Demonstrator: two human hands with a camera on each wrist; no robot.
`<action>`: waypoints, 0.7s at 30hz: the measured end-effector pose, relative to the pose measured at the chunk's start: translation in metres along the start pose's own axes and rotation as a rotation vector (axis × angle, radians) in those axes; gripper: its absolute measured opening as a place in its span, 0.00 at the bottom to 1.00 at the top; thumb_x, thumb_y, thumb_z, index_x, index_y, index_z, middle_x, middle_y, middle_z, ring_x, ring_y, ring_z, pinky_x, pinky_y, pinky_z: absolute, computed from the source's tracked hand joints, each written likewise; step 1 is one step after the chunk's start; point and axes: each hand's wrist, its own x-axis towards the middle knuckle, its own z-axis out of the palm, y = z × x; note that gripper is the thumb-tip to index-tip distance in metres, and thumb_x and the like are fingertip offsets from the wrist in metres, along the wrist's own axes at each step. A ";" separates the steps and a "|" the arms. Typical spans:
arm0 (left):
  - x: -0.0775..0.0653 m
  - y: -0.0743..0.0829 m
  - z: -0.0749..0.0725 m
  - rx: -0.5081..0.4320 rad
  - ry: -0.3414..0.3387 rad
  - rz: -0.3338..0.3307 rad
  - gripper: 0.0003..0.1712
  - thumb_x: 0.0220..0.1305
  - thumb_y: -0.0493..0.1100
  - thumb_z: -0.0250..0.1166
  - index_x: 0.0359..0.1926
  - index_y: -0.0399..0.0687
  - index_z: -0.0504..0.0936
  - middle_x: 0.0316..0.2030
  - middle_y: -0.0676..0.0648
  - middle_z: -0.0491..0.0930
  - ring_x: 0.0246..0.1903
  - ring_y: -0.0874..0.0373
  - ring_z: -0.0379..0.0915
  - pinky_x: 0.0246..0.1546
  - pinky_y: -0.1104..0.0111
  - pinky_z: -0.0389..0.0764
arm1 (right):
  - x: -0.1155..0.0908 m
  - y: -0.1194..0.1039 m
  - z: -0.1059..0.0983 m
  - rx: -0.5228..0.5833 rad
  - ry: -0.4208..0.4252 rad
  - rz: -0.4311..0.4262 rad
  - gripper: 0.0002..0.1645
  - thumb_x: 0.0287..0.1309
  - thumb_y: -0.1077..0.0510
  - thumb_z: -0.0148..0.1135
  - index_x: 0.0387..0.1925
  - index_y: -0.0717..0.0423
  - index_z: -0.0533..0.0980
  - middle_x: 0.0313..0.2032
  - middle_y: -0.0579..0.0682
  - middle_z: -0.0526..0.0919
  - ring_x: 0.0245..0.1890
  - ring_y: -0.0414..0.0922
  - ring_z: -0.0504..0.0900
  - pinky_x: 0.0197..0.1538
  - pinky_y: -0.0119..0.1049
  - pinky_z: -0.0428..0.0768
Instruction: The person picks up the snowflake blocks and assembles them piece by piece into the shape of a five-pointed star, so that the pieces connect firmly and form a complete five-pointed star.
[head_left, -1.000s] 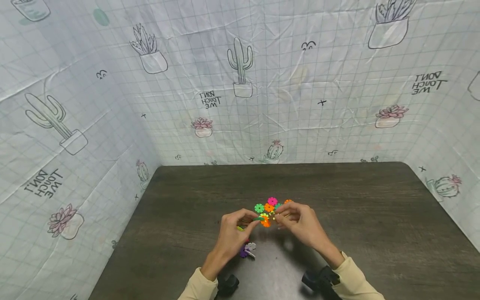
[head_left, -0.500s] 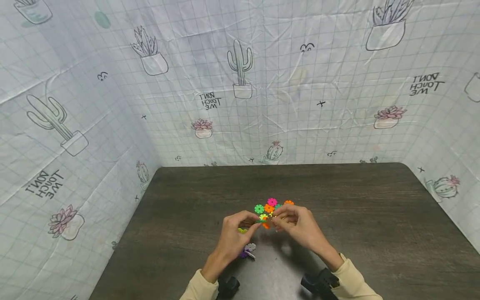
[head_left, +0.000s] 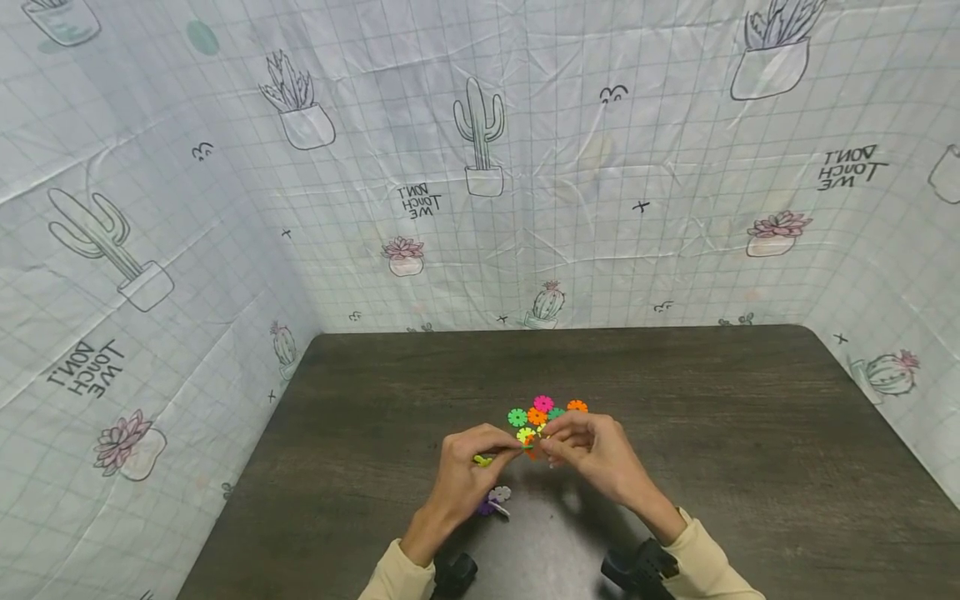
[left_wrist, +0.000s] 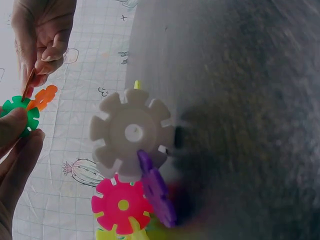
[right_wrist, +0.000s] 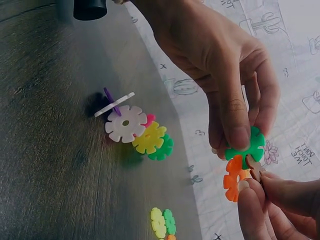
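Between the thumb and fingers of my left hand (head_left: pixel 467 468) is a green notched flower disc (right_wrist: pixel 257 142). My right hand (head_left: pixel 602 457) pinches a brown disc (right_wrist: pixel 254 168), seen nearly edge-on. Its edge meets the green disc's rim; how deep it sits in a notch I cannot tell. An orange disc (right_wrist: pixel 231 184) appears joined to the green one, below it in the right wrist view. Under the left hand stands a joined cluster with a white disc (left_wrist: pixel 107 130), a purple disc (left_wrist: pixel 159 195), a pink disc (left_wrist: pixel 112 202) and yellow and green ones.
Loose discs lie beyond the hands: pink (head_left: pixel 543 403), green (head_left: pixel 517 417), orange (head_left: pixel 577 406), yellow (head_left: pixel 526 435) and others. The dark wooden table (head_left: pixel 712 392) is enclosed by a patterned cloth (head_left: pixel 480 242) at the back and sides.
My hands have drawn slightly closer together. The green disc has shifted a little to the right and down and now meets the brown disc. The cluster under the left hand stays put.
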 end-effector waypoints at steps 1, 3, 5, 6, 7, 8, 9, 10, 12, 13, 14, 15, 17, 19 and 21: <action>0.000 0.000 0.000 0.004 -0.001 0.012 0.04 0.62 0.34 0.75 0.37 0.47 0.91 0.34 0.51 0.91 0.36 0.66 0.87 0.39 0.78 0.86 | 0.000 0.000 0.000 -0.002 0.001 -0.002 0.09 0.63 0.62 0.72 0.43 0.62 0.85 0.37 0.59 0.91 0.31 0.49 0.91 0.37 0.45 0.90; 0.000 -0.001 -0.001 0.002 -0.008 0.023 0.04 0.62 0.34 0.75 0.36 0.47 0.91 0.34 0.51 0.91 0.36 0.66 0.87 0.39 0.78 0.85 | 0.000 0.001 0.001 -0.003 0.000 -0.008 0.08 0.63 0.62 0.72 0.43 0.61 0.85 0.36 0.59 0.91 0.31 0.49 0.91 0.37 0.46 0.90; 0.000 -0.001 -0.002 -0.001 -0.017 0.030 0.04 0.62 0.34 0.75 0.36 0.47 0.91 0.34 0.51 0.91 0.36 0.66 0.87 0.39 0.78 0.85 | 0.000 0.001 0.001 -0.006 0.001 -0.007 0.07 0.63 0.62 0.72 0.42 0.60 0.85 0.35 0.58 0.91 0.31 0.50 0.91 0.37 0.46 0.90; 0.000 -0.001 -0.002 -0.001 -0.022 0.037 0.04 0.62 0.34 0.75 0.37 0.47 0.92 0.34 0.51 0.91 0.36 0.67 0.87 0.39 0.78 0.85 | 0.000 0.002 0.001 -0.011 0.000 -0.006 0.07 0.63 0.61 0.73 0.41 0.59 0.85 0.35 0.57 0.92 0.30 0.50 0.91 0.37 0.47 0.90; 0.001 -0.001 -0.002 -0.002 -0.025 0.047 0.04 0.62 0.34 0.75 0.37 0.47 0.92 0.34 0.51 0.91 0.36 0.66 0.87 0.39 0.78 0.85 | 0.000 0.002 0.001 -0.011 -0.002 -0.005 0.06 0.63 0.61 0.73 0.41 0.59 0.86 0.35 0.57 0.92 0.30 0.51 0.91 0.37 0.47 0.90; 0.001 -0.001 -0.002 -0.004 -0.028 0.058 0.04 0.62 0.34 0.75 0.37 0.47 0.92 0.34 0.51 0.91 0.36 0.66 0.87 0.39 0.78 0.85 | 0.000 0.002 0.001 -0.013 -0.004 -0.010 0.06 0.63 0.61 0.73 0.41 0.58 0.86 0.34 0.57 0.92 0.30 0.51 0.91 0.36 0.47 0.90; 0.001 -0.001 -0.002 -0.006 -0.031 0.067 0.04 0.63 0.34 0.74 0.37 0.47 0.92 0.33 0.51 0.91 0.36 0.67 0.87 0.39 0.78 0.85 | 0.000 0.001 0.001 -0.016 -0.006 -0.013 0.06 0.63 0.61 0.73 0.41 0.58 0.86 0.34 0.56 0.92 0.30 0.51 0.91 0.36 0.47 0.90; 0.002 -0.002 -0.002 -0.005 -0.032 0.075 0.04 0.63 0.34 0.74 0.37 0.47 0.92 0.33 0.52 0.91 0.35 0.67 0.87 0.38 0.79 0.85 | 0.000 0.001 0.000 -0.020 -0.008 -0.013 0.06 0.62 0.60 0.74 0.41 0.58 0.86 0.34 0.56 0.92 0.30 0.51 0.91 0.36 0.46 0.90; 0.002 -0.002 -0.003 -0.001 -0.032 0.088 0.04 0.63 0.35 0.74 0.37 0.48 0.92 0.33 0.52 0.90 0.35 0.67 0.86 0.38 0.79 0.85 | 0.000 0.000 0.000 -0.019 -0.010 -0.017 0.07 0.62 0.60 0.74 0.41 0.58 0.86 0.34 0.57 0.92 0.30 0.50 0.91 0.36 0.46 0.90; 0.002 -0.002 -0.003 -0.001 -0.030 0.093 0.04 0.63 0.35 0.74 0.37 0.48 0.92 0.32 0.52 0.90 0.34 0.67 0.86 0.37 0.79 0.85 | -0.001 0.000 0.000 -0.018 -0.011 -0.018 0.07 0.62 0.60 0.74 0.41 0.59 0.86 0.34 0.57 0.92 0.30 0.50 0.91 0.35 0.45 0.90; 0.003 -0.002 -0.003 0.001 -0.027 0.098 0.04 0.64 0.35 0.74 0.37 0.47 0.92 0.32 0.52 0.90 0.34 0.67 0.86 0.37 0.79 0.85 | -0.001 0.000 0.000 -0.017 -0.010 -0.019 0.07 0.62 0.60 0.74 0.41 0.59 0.86 0.34 0.57 0.92 0.30 0.50 0.91 0.35 0.45 0.90; 0.003 -0.001 -0.002 0.005 -0.024 0.100 0.04 0.64 0.35 0.74 0.37 0.47 0.92 0.32 0.52 0.90 0.33 0.67 0.86 0.37 0.80 0.85 | -0.002 -0.001 0.000 -0.016 -0.007 -0.013 0.07 0.62 0.60 0.74 0.41 0.59 0.86 0.34 0.57 0.92 0.30 0.50 0.91 0.35 0.45 0.90; 0.003 -0.001 -0.002 0.012 -0.015 0.103 0.04 0.64 0.34 0.74 0.36 0.47 0.92 0.31 0.52 0.90 0.32 0.66 0.87 0.37 0.79 0.85 | -0.003 -0.002 0.001 -0.001 0.002 0.004 0.08 0.62 0.60 0.74 0.41 0.59 0.87 0.34 0.58 0.92 0.29 0.49 0.91 0.35 0.45 0.90; 0.002 -0.001 -0.002 0.019 -0.010 0.100 0.04 0.63 0.34 0.74 0.36 0.47 0.92 0.31 0.51 0.91 0.32 0.65 0.87 0.36 0.79 0.85 | -0.003 -0.002 0.002 0.025 -0.001 0.019 0.09 0.62 0.60 0.73 0.42 0.61 0.86 0.35 0.59 0.92 0.29 0.50 0.91 0.36 0.46 0.90; 0.002 0.000 -0.002 0.030 -0.012 0.091 0.05 0.63 0.33 0.73 0.36 0.46 0.93 0.31 0.51 0.91 0.32 0.65 0.88 0.36 0.80 0.84 | -0.003 -0.002 0.004 0.030 -0.002 0.030 0.09 0.63 0.60 0.73 0.42 0.62 0.86 0.35 0.60 0.92 0.29 0.50 0.91 0.36 0.46 0.90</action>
